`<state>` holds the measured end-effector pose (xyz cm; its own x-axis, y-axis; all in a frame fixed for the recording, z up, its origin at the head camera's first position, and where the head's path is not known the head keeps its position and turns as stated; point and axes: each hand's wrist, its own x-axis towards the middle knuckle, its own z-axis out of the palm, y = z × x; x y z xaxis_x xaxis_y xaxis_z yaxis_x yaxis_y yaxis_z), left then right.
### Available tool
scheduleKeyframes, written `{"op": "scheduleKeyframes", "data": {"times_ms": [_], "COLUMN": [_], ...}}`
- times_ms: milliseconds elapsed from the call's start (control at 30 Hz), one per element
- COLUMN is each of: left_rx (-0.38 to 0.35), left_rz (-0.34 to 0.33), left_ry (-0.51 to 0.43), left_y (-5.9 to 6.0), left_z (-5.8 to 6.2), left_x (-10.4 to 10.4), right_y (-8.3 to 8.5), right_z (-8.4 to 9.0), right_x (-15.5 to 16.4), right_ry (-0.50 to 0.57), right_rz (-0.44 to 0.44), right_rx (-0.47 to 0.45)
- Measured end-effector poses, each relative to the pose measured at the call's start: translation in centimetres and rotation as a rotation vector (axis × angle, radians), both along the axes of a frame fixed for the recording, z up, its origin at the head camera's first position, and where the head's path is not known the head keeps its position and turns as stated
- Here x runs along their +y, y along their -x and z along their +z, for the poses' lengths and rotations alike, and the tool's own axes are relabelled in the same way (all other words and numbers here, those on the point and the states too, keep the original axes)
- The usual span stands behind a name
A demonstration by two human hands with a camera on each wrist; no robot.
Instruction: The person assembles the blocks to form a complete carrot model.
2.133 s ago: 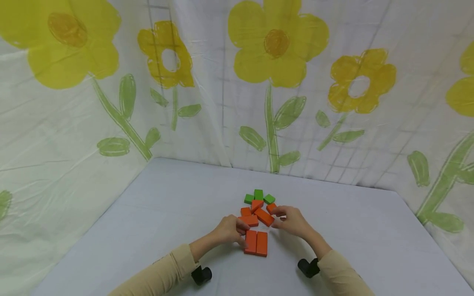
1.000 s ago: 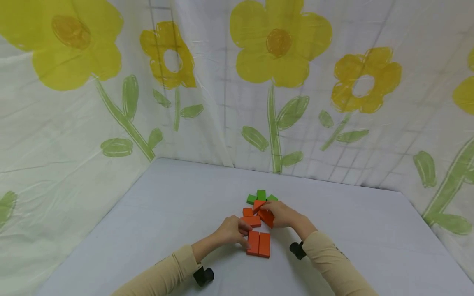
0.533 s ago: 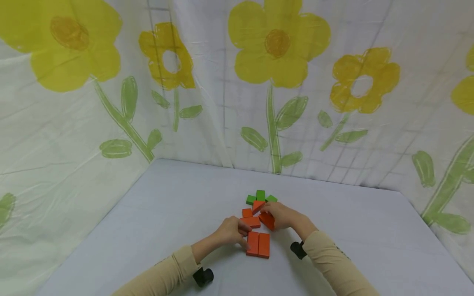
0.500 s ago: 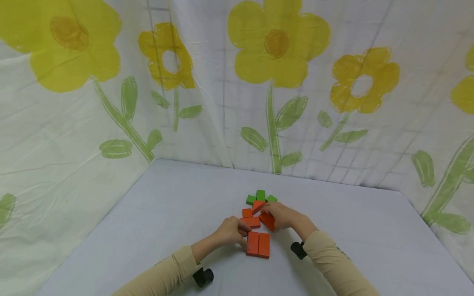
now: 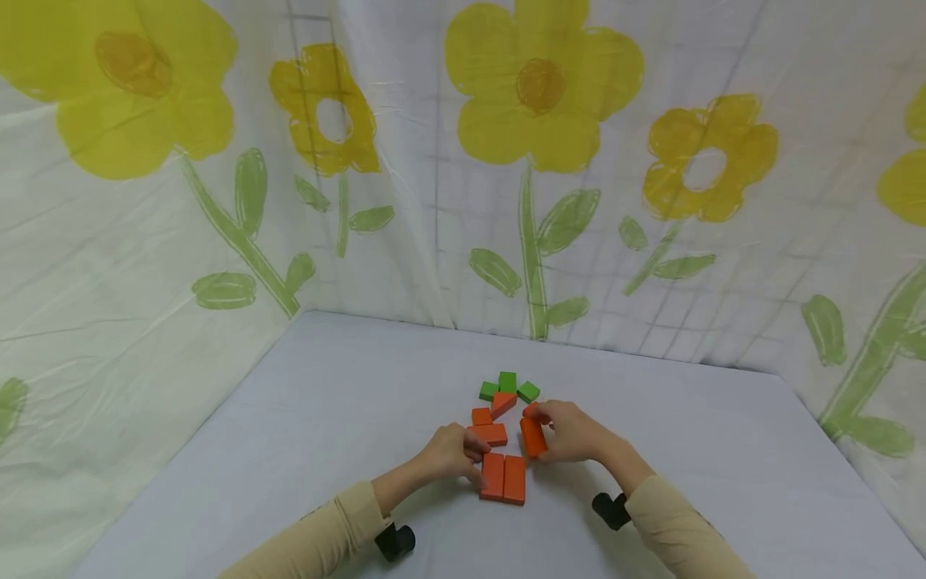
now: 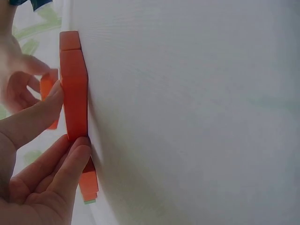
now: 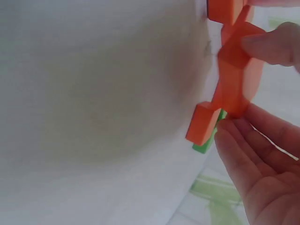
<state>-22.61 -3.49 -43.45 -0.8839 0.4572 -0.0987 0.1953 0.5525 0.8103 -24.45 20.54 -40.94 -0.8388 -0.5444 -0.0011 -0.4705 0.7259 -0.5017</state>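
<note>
Two oblong orange blocks lie side by side nearest the person. My left hand [image 5: 444,454] pinches the left one [image 5: 493,474] between thumb and fingertips, and its mate [image 5: 515,480] touches it on the right. In the left wrist view, the thumb and fingers span the long edge of this orange block [image 6: 75,105]. My right hand [image 5: 576,433] holds another oblong orange block [image 5: 534,439] by its two ends, just behind and right of the pair. In the right wrist view, that block [image 7: 234,77] sits between thumb and fingertips; whether it touches the table is unclear.
Behind the left hand lie an orange oblong [image 5: 492,434], a small orange block [image 5: 481,416] and an orange triangle [image 5: 503,403]. Small green blocks [image 5: 508,381] stand farther back. A small orange block [image 5: 531,410] is by the right fingertips. A flower-printed curtain [image 5: 405,241] borders the white table [image 5: 347,378].
My right hand has taken hold of the slanted orange oblong, drawn it right and toward me, and turned it to point nearly straight away. The left hand has stayed on its block.
</note>
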Motion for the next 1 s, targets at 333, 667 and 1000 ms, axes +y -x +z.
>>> {"op": "scheduleKeyframes", "data": {"times_ms": [333,667,1000], "left_rx": [-0.016,0.0,0.002], "left_rz": [0.001,-0.009,-0.013], "left_ry": [-0.005,-0.013,-0.019], "left_y": [0.1,0.0,0.0], "left_z": [0.0,0.0,-0.1], "left_x": [-0.2,-0.1,-0.1], "right_y": [-2.7,-3.8,-4.0], "right_z": [-0.8,-1.5,-1.8], "right_x": [1.0,0.8,0.5], "right_ry": [0.014,0.008,0.005], "right_rz": [0.001,0.028,0.018], "right_rx": [-0.012,-0.03,-0.028]}}
